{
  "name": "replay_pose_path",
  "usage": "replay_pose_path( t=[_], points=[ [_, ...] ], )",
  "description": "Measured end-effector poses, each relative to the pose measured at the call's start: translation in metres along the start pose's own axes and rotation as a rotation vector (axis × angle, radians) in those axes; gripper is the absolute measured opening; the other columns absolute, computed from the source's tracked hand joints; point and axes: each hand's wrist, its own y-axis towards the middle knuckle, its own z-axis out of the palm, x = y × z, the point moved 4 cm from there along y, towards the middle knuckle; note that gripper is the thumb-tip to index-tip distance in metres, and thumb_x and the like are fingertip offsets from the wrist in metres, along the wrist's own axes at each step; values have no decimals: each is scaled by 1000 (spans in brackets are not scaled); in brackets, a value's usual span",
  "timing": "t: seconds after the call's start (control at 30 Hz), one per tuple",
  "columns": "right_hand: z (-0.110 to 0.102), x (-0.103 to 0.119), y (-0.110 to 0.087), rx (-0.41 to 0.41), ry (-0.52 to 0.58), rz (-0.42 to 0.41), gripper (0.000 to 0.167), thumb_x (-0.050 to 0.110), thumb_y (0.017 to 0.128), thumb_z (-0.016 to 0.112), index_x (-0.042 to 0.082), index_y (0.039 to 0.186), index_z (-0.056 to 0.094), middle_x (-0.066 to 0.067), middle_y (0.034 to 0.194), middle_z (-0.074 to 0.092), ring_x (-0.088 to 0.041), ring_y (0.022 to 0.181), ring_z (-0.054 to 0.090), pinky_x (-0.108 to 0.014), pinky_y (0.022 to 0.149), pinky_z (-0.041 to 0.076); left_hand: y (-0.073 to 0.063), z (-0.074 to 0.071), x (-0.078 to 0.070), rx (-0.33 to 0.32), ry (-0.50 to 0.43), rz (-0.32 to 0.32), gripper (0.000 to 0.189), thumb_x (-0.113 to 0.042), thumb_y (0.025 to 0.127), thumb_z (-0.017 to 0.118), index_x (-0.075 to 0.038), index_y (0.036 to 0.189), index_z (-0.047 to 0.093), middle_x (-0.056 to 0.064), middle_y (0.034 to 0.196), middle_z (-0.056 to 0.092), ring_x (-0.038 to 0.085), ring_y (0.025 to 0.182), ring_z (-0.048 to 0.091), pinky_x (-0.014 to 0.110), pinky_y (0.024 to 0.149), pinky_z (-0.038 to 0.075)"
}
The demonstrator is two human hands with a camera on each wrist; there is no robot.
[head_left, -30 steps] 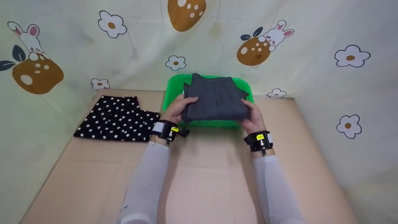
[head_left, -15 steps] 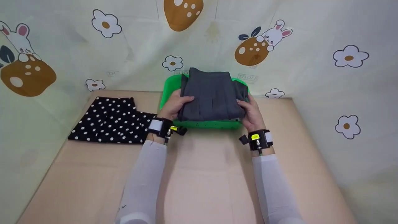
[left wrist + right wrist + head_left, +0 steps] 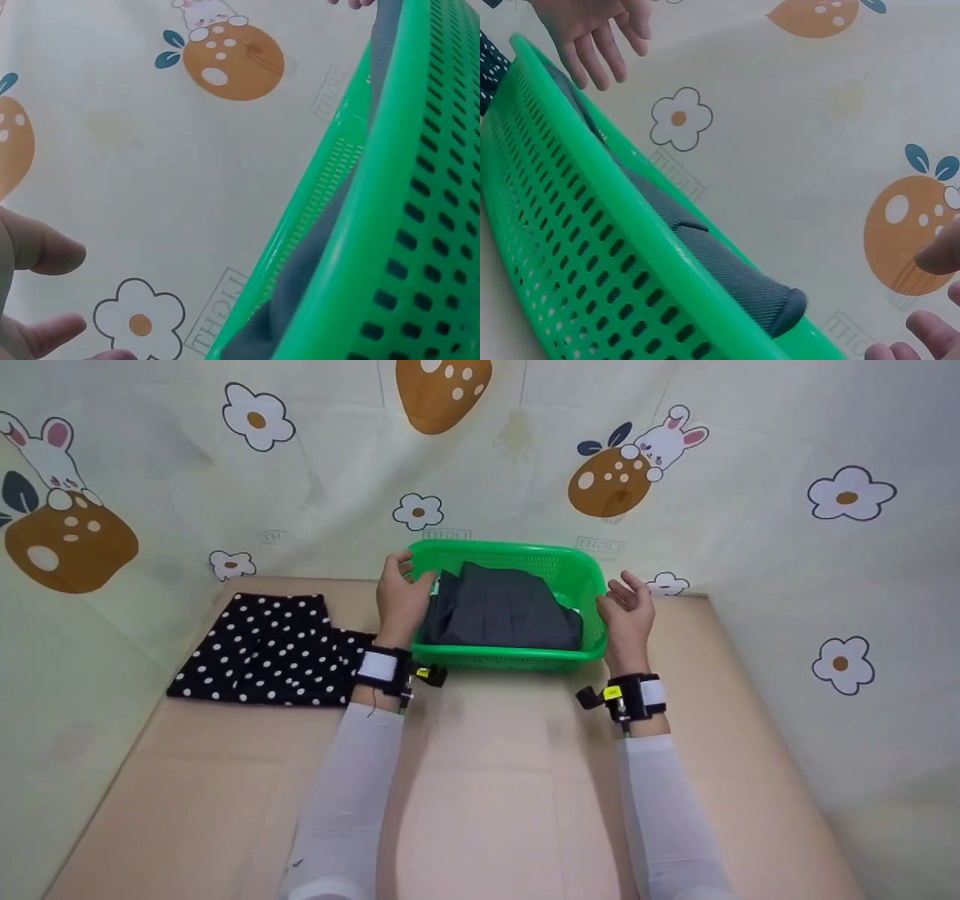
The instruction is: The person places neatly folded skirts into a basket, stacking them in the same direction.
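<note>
1. Leftmost on the beige tabletop (image 3: 487, 780), a black cloth with white polka dots (image 3: 259, 649) lies folded flat, its right end partly hidden behind my left wrist. Judged soft, light and not fragile. Advised hold: both palms slid under opposite edges, since one corner alone would likely undo the folds.

2. My left hand (image 3: 401, 600) is raised at the basket's left end. Grip: wide, thumb and fingers parted, nothing held. The left wrist view shows those fingertips apart from the rim.

3. A dark grey, pleated cloth, folded into a bundle (image 3: 510, 607), lies inside the basket, nearer the front wall than the back. Assessed as limp, fairly light, with a dry, ribbed weave unlikely to slip. Best hold: left and right sides together, fingers beneath, thumbs on top. Whether the layers are one piece, I cannot tell.

4. The bright green, perforated plastic basket (image 3: 495, 651) stands upright. Probably light and slightly springy, its rim smooth; I would take it under the lip at both ends.

5. My right hand (image 3: 628, 619) is raised at the right end, just beside the rim. Grip: relaxed, fingers loosely bent, thumb apart from them, nothing held.
</note>
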Motion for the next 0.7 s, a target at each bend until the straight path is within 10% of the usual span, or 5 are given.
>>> replay_pose_path(
  t=[0.7],
  points=[
    [25,10,-21,67,85,-119,47,-4,96,67,7,140,54,-11,116,66,-19,95,72,-27,80,63,-19,18,-8,61,92,112,41,-24,102,65,-13,141,61,14,148,61,35,140,56,47,117,46]
  ],
)
